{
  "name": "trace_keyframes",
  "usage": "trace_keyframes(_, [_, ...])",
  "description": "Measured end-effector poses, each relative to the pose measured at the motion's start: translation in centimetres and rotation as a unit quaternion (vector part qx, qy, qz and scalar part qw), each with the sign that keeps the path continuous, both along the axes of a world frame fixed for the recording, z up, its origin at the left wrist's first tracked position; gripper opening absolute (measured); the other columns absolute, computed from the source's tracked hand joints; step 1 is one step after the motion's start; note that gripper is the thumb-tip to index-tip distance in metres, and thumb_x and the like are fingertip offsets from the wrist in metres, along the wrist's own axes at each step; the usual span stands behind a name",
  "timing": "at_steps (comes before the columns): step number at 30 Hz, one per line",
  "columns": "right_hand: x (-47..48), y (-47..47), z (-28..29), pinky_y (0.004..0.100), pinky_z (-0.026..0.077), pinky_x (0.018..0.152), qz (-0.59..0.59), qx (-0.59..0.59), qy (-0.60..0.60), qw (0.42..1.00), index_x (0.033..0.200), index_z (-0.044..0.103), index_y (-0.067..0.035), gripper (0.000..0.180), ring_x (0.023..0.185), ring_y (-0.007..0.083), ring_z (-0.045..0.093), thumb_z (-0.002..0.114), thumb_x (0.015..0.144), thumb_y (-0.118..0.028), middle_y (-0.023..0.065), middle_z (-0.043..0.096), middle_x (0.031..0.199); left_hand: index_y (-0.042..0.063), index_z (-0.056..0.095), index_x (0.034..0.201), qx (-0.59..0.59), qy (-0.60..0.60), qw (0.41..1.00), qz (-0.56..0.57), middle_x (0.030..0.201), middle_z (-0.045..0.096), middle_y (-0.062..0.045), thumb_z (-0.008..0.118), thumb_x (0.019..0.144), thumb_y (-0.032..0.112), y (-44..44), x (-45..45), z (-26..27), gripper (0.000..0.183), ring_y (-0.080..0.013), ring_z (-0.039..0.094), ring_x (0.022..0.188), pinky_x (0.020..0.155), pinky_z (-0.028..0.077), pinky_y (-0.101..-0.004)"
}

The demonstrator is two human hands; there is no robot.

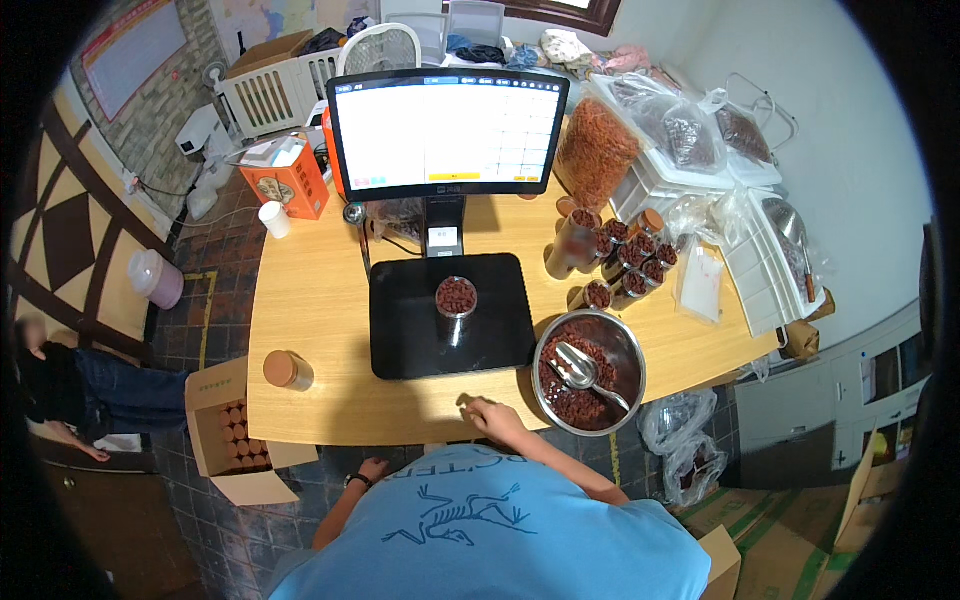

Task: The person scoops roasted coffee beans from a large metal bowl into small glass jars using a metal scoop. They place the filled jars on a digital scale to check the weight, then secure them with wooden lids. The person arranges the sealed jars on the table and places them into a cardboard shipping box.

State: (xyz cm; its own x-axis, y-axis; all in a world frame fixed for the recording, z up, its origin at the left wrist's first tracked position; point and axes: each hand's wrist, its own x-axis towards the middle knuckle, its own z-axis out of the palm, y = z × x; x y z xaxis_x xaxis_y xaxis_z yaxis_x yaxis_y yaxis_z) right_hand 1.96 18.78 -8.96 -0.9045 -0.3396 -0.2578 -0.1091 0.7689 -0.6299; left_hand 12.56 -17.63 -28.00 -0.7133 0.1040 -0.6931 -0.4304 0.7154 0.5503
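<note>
My right hand [495,421] rests at the table's front edge, fingers loosely curled, holding nothing that shows. Below that edge is my left hand [373,469], a dark watch on its wrist; its fingers are partly hidden. A clear jar [456,298] filled with dark red dried pieces stands on the black scale plate [405,352], under a lit screen [450,135]. Right of the scale, a steel bowl [538,375] holds more such pieces and a metal scoop [577,366] with tongs-like metal beside it. A jar with a brown lid [288,370] stands at the left.
Several filled, uncapped jars [632,255] crowd the table's right. Behind them are a large bag of orange-brown dried food [596,150] and white trays [757,277]. An open carton of lidded jars [206,390] sits on the floor at left, near another person [112,382].
</note>
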Motion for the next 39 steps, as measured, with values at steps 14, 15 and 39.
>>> trace_keyframes(14, [-0.2, -0.2, -0.5, 0.0421, 0.054, 0.067, 0.007, -0.072, 0.087, 0.994, 0.107, 0.061, -0.013, 0.022, 0.074, 0.0339, 0.066, 0.06, 0.09, -0.027, 0.013, 0.068, 0.085, 0.0, 0.067, 0.107, 0.048, -0.034, 0.997, 0.047, 0.101, 0.069, -0.017, 0.059, 0.089, 0.037, -2.0, 3.5, -5.2, 0.042, -0.0287, 0.066, 0.094, 0.08, 0.052, -0.0396])
trace_keyframes(15, [-0.8, -0.3, 0.8, 0.0403, 0.053, 0.065, -0.014, -0.114, 0.105, 0.988, 0.104, 0.062, -0.012, 0.021, 0.071, 0.0321, 0.066, 0.061, 0.089, -0.027, 0.0123, 0.067, 0.081, 0.0, 0.066, 0.106, 0.044, -0.041, 0.996, 0.062, 0.1, 0.07, -0.017, 0.06, 0.089, 0.036, -1.9, 3.4, -4.1, 0.041, -0.0283, 0.066, 0.093, 0.079, 0.052, -0.0394])
trace_keyframes(39, [-12.4, 1.9, 12.3, 0.0295, 0.049, 0.059, -0.244, -0.206, 0.35, 0.88, 0.092, 0.069, -0.002, 0.016, 0.068, 0.0188, 0.063, 0.075, 0.078, -0.006, 0.0104, 0.064, 0.08, 0.002, 0.067, 0.11, 0.043, -0.041, 0.995, 0.077, 0.109, 0.068, -0.017, 0.061, 0.087, 0.04, -1.1, 3.9, -3.7, 0.045, -0.0311, 0.064, 0.102, 0.087, 0.05, -0.0416])
